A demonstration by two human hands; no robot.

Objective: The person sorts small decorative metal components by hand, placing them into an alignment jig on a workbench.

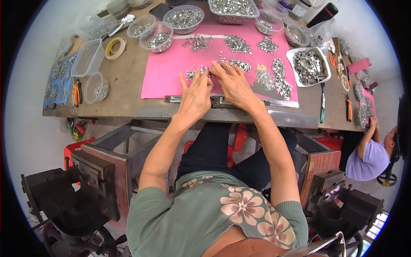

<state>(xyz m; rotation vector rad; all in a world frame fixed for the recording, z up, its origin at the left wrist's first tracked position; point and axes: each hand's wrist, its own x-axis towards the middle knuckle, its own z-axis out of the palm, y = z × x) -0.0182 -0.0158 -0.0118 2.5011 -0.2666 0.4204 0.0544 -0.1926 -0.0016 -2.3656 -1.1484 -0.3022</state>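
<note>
My left hand [196,95] is at the near side of a pink ribbed mat [158,77]. Its thumb and forefinger are bent toward each other, and whatever is between them is too small to make out. Close beside it, my right hand [234,88] reaches over the mat with fingers spread, its fingertips at a row of small shiny metal pieces [239,65]. Both hands' fingertips nearly meet there. Below my wrists, a metal bar fixture [218,101] runs along the mat's near edge. More metal pieces [196,73] lie by the left fingertips.
Further heaps of metal pieces [236,44] and thin pins [264,79] lie on the mat. Filled plastic tubs [183,30] stand behind; a white tub [328,77] stands right. Tape [115,48] and pliers [77,92] lie left. Another person [369,158] works at far right.
</note>
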